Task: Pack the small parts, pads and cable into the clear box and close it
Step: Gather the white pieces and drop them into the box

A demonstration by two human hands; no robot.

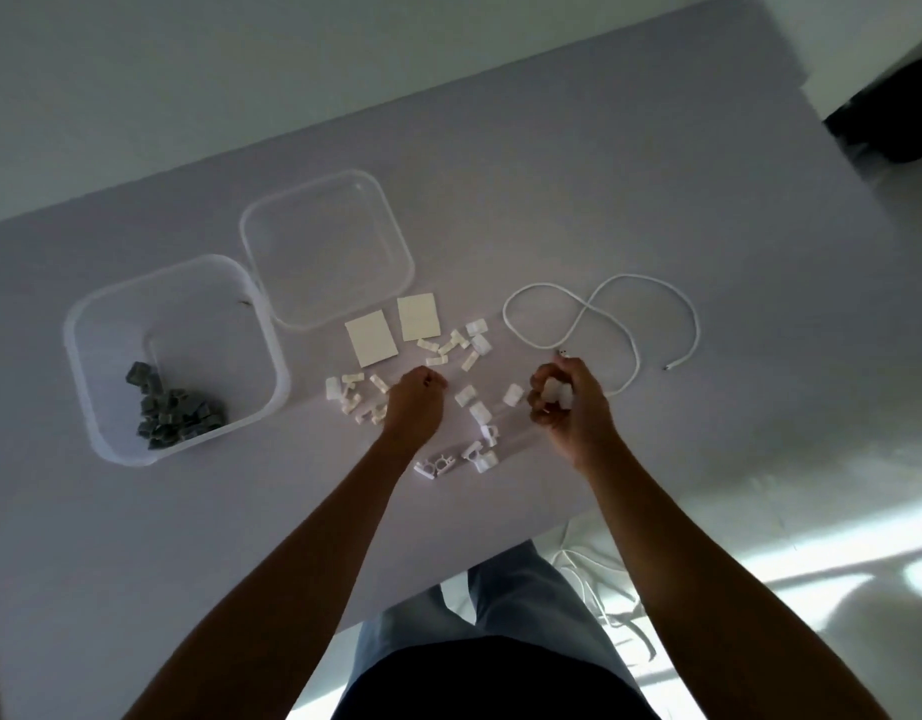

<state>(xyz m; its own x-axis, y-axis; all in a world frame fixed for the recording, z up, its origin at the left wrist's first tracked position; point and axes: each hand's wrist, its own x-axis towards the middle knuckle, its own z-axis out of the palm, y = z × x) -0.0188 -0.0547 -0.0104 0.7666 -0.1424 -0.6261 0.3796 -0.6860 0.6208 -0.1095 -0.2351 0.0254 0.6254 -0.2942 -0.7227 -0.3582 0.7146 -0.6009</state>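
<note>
The clear box (79, 350) stands open at the left of the table with a heap of dark grey small parts (176, 410) inside. Its clear lid (326, 249) lies flat beside it. Two cream pads (371, 337) (418, 317) lie in the middle, with several white clips (456, 345) scattered around them. A white cable (604, 314) lies looped at the right. My left hand (415, 405) is curled over the clips near the table's middle; what it holds is hidden. My right hand (565, 402) grips a few white clips (555, 394).
The grey table (552, 174) ends close to my legs; its front edge runs diagonally. A dark object (895, 122) sits on the floor at the far right. White cords (594, 579) lie on the floor below the table edge.
</note>
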